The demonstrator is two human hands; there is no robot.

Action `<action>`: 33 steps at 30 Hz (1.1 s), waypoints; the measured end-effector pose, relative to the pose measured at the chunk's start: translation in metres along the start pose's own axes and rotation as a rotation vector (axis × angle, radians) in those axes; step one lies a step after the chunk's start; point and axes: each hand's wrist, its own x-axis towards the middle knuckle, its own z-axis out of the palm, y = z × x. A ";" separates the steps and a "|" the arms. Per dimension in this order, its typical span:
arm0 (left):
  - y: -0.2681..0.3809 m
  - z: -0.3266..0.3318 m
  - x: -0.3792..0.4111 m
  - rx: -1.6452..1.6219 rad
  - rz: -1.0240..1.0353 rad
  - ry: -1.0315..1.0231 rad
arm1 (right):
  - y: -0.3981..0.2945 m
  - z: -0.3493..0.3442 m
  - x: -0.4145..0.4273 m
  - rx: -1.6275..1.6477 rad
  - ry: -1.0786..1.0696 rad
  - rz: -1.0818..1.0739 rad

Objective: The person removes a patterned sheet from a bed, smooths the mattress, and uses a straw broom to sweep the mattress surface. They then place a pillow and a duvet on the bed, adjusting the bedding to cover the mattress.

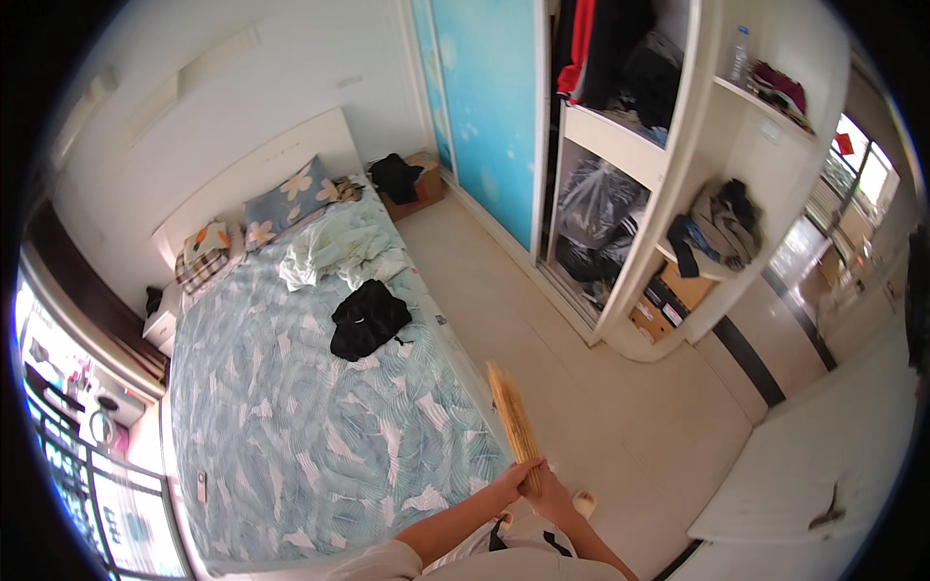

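Note:
A bundle of straw-coloured stalks, perhaps a small straw brush, is held upright in front of me, past the bed's near right corner. Around its lower end are closed both my left hand and my right hand, touching each other. To the left lies the bed with a leaf-patterned sheet. On it are a crumpled black garment, a bunched pale green cloth, a floral pillow, a plaid cushion and a small remote-like object.
Beyond the floor stands a wardrobe with a blue sliding door, clothes and black plastic bags inside. Rounded shelves hold piled clothes. A cardboard box sits beside the headboard; a white door is at right.

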 end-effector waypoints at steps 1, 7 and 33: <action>0.005 0.011 0.008 -0.007 0.034 0.043 | 0.006 -0.011 0.016 -0.033 -0.035 -0.019; 0.019 0.058 0.066 -0.236 0.203 0.093 | 0.025 -0.106 0.095 -0.132 -0.306 -0.229; 0.198 0.149 0.171 -0.089 0.462 0.234 | -0.011 -0.206 0.366 -0.123 -0.541 -0.229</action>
